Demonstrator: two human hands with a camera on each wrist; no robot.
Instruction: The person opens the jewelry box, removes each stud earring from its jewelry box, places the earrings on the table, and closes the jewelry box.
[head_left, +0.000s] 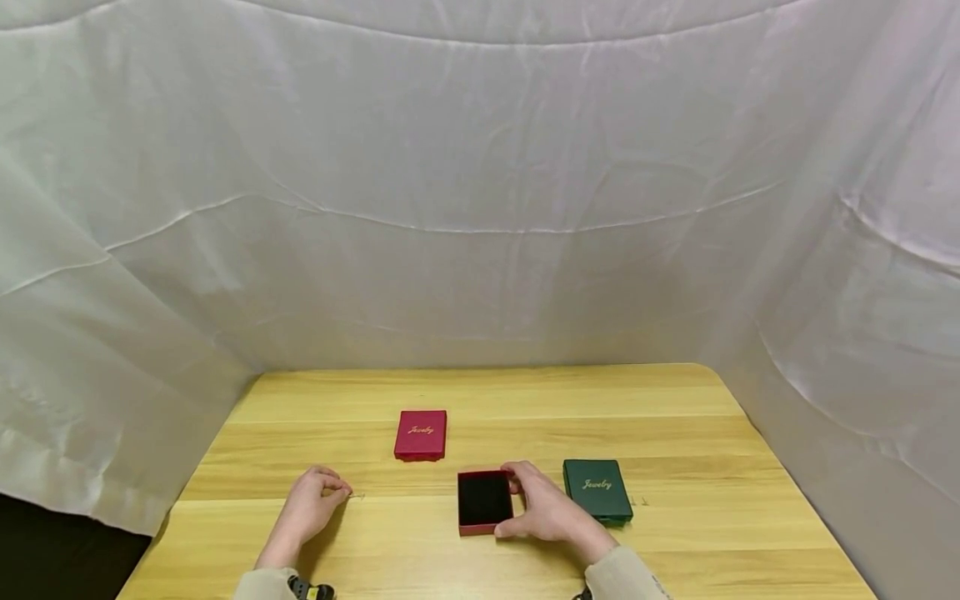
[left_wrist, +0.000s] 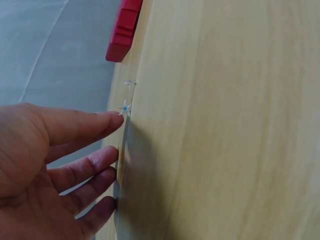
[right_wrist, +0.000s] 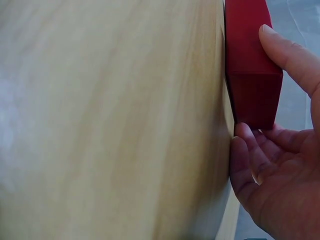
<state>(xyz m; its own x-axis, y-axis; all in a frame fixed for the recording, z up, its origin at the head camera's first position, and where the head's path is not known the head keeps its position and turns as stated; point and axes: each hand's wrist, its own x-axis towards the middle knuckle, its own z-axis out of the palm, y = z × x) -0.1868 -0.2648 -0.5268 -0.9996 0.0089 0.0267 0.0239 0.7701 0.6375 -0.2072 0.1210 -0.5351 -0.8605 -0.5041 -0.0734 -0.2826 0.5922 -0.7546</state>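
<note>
On the left of the table, my left hand point(head_left: 313, 500) has thumb and index fingertips together at a small silver starfish earring point(left_wrist: 125, 108) with a blue centre. Its other fingers are loosely bent near the tabletop. Just beyond it lies a second small silver piece point(left_wrist: 130, 82). My right hand point(head_left: 542, 508) holds the right side of an open red jewelry box point(head_left: 486, 530), thumb at the near corner and fingers at the far one. A black pad point(head_left: 483, 498) lines the box. In the right wrist view, the thumb presses the box's red side point(right_wrist: 250, 45).
A red lid point(head_left: 421, 435) marked "Jewelry" lies farther back on the wooden table point(head_left: 337, 417). Right of my right hand is a green jewelry box point(head_left: 598, 490), with tiny silver pieces point(head_left: 639, 502) beside it. White cloth point(head_left: 480, 208) hangs around the table.
</note>
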